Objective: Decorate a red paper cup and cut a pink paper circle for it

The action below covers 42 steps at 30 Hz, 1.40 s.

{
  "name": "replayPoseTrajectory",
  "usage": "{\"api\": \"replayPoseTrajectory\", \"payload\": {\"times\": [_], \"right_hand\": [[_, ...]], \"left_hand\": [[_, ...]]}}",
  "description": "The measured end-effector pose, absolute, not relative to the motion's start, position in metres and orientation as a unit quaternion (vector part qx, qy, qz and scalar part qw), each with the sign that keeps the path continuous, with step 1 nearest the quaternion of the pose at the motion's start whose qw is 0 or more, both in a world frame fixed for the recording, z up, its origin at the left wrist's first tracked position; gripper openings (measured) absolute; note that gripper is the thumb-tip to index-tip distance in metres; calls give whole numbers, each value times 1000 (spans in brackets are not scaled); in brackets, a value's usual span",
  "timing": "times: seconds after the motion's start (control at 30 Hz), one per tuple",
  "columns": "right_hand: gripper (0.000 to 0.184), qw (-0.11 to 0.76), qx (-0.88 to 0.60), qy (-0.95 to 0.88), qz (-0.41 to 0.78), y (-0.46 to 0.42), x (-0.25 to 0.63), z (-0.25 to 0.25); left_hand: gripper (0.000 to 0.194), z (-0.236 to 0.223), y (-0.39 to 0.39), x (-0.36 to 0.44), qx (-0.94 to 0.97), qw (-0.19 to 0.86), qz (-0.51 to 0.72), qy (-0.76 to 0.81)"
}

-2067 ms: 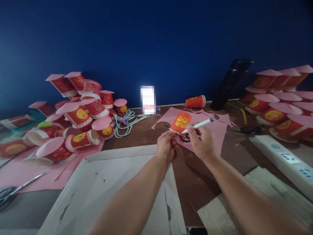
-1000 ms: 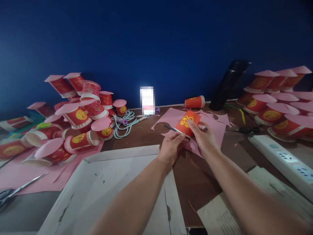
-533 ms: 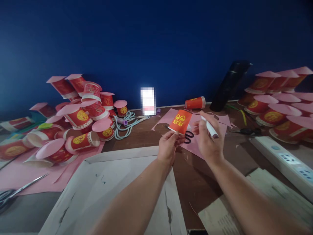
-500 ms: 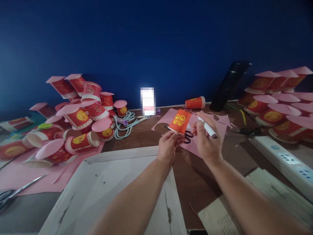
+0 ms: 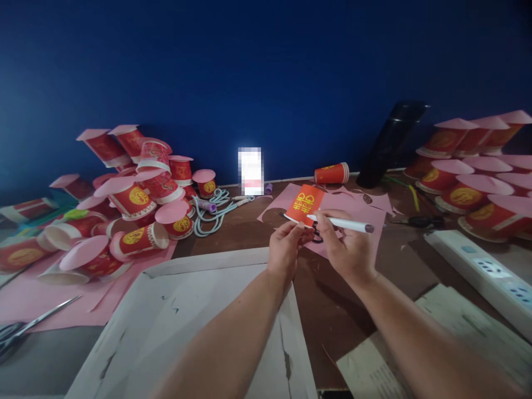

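My left hand pinches the white rim of a red paper cup with yellow characters on its side, held tilted above the pink paper. My right hand grips a white marker pen, its tip pointing left and close to the cup's lower right edge. Whether the tip touches the cup cannot be made out. Behind the hands, black scissor handles show in part on the pink paper.
Red cups with pink paper discs crowd the left and right. A black bottle, stacked cups, a looped cable, a power strip, a white board and metal scissors lie around.
My right hand has turned the marker pen so it lies nearly level, and its tip has come left and down toward the cup's rim. My left hand and the cup have hardly moved.
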State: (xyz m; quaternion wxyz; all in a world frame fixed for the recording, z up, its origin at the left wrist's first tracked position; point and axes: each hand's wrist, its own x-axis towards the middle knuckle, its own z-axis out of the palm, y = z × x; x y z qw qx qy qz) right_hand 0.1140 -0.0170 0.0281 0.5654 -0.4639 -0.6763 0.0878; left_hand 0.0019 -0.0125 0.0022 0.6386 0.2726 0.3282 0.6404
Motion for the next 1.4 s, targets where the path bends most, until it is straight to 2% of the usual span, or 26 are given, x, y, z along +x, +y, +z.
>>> {"api": "replayPoseTrajectory", "payload": {"times": [0.7, 0.93, 1.13, 1.4], "right_hand": [[20, 550, -474, -684, 73, -15, 114, 27], [20, 539, -488, -680, 89, -16, 113, 29], [26, 513, -484, -691, 158, -19, 113, 33], [26, 511, -495, -686, 151, -19, 113, 31]], "left_hand": [[22, 3, -13, 2, 267, 636, 646, 328], [23, 3, -13, 1, 265, 638, 641, 335], [22, 5, -13, 1, 267, 633, 641, 343], [23, 4, -13, 1, 269, 634, 642, 336]]}}
